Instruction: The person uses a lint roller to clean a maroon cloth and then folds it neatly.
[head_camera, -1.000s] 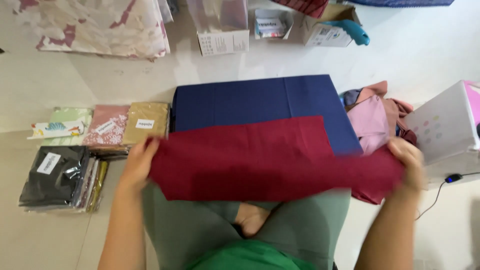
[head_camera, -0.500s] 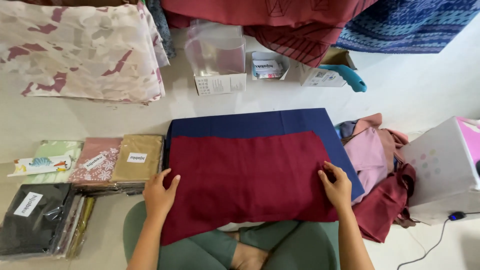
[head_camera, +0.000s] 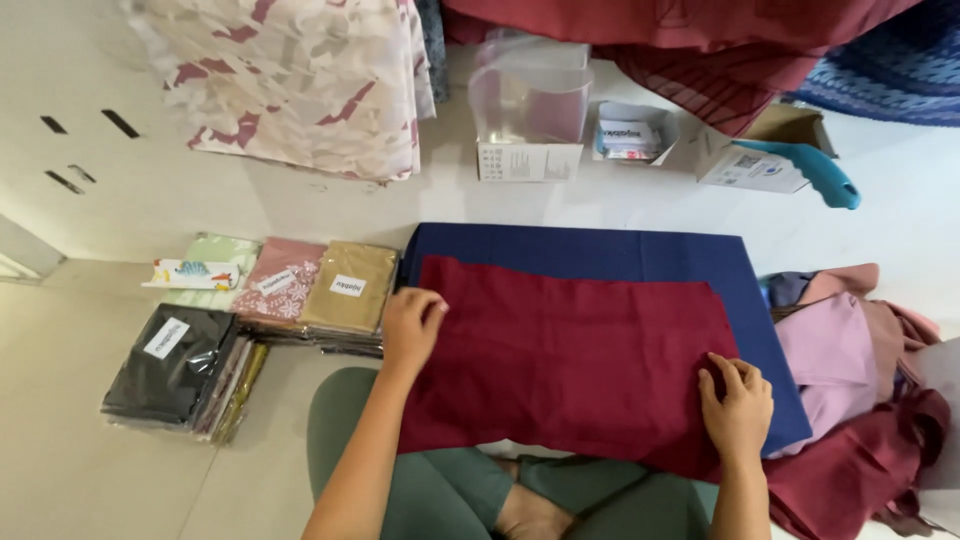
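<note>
Maroon cloth (head_camera: 570, 365) lies spread on the navy cloth (head_camera: 600, 245) before you; your left hand (head_camera: 410, 330) and right hand (head_camera: 738, 408) press it flat, grasping nothing; folding not yet begun

Bare forearms, no sleeves; sage-green trousers (head_camera: 420, 490); bare foot (head_camera: 525, 515).

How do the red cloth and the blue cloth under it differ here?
The red cloth lies on top, under both hands; the blue cloth lies beneath, showing only along its far and right edges. Red reaches nearer the person's legs; blue extends farther away. Both are plain and spread flat.
</note>
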